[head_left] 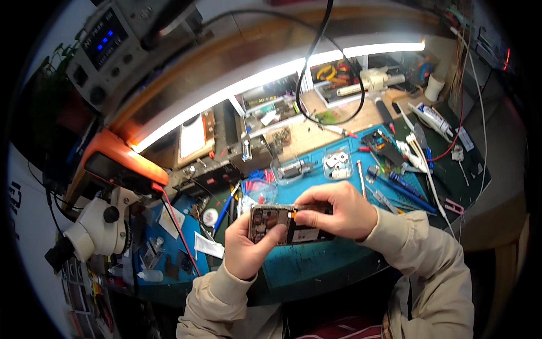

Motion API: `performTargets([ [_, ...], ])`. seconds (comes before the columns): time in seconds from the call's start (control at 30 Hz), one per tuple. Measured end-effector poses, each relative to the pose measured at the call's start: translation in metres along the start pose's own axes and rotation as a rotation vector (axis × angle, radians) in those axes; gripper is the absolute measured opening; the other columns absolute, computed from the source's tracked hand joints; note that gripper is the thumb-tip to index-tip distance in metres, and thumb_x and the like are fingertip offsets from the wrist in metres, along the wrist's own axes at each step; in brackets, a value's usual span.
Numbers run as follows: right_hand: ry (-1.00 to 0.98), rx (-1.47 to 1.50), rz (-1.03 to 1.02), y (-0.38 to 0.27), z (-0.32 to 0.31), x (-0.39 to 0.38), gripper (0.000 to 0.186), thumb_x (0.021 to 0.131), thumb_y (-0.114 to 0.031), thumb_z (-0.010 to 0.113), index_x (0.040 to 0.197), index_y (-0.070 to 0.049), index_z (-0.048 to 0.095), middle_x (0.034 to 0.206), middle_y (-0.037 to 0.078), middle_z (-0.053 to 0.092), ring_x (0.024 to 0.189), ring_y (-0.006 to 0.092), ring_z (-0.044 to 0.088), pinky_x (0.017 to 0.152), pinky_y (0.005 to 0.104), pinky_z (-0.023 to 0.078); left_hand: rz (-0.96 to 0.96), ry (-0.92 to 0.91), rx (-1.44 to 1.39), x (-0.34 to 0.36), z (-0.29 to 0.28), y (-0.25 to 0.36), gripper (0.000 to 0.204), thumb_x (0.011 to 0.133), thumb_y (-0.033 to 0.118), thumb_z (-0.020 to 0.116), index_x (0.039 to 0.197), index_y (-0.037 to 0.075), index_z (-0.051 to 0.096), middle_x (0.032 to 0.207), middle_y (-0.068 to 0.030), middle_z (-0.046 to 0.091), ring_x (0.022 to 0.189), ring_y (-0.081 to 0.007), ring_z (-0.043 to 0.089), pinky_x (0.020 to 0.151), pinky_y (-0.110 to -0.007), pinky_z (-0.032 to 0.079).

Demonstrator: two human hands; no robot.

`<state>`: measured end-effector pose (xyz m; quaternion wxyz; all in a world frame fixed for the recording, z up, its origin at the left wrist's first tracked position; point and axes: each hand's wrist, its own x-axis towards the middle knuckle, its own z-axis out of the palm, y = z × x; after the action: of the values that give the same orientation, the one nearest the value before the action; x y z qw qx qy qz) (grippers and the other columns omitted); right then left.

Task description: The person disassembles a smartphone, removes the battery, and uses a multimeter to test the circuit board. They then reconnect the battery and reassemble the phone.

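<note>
An opened phone (306, 234) with its inner boards showing is held level above the blue work mat (299, 265). My left hand (245, 251) grips its left end, thumb lying over the exposed insides. My right hand (339, 209) is closed on the right part of the phone, with thumb and forefinger at a small orange flex cable (292, 215) near the middle. The fingers behind the phone are mostly hidden.
Behind my hands sit small clear trays (339, 164) of parts, screwdrivers (395, 186) and tweezers. A microscope (96, 226) and orange multimeter (121, 164) stand left. A light strip (282, 73) spans the back, below a hanging cable loop (361, 96).
</note>
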<state>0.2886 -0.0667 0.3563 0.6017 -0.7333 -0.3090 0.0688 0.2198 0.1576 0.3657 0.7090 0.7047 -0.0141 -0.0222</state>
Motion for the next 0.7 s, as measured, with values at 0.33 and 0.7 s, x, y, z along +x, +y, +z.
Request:
performTargets([
  [0.33,-0.034,0.077,0.052,0.002,0.003,-0.001,0.022,0.092,-0.017,0.080,0.104,0.000,0.076,0.087,0.007,0.076,0.075,0.0083,0.067,0.067,0.0251,0.054,0.082,-0.052,-0.001,-0.001,0.000,-0.002,0.039,0.091,-0.004,0.073,0.124,0.002,0.054,0.108,-0.0062,0.070,0.097,-0.0106,0.069,0.082,-0.025,0.058],
  [0.7,0.094,-0.176,-0.117,0.001,0.015,-0.005,0.020,0.087,-0.023,0.079,0.095,-0.005,0.077,0.084,0.012,0.075,0.072,0.0264,0.073,0.065,0.0338,0.058,0.116,0.036,0.107,-0.003,0.004,-0.001,0.033,0.089,-0.003,0.077,0.115,0.001,0.057,0.103,-0.0056,0.071,0.090,-0.0085,0.069,0.078,-0.024,0.057],
])
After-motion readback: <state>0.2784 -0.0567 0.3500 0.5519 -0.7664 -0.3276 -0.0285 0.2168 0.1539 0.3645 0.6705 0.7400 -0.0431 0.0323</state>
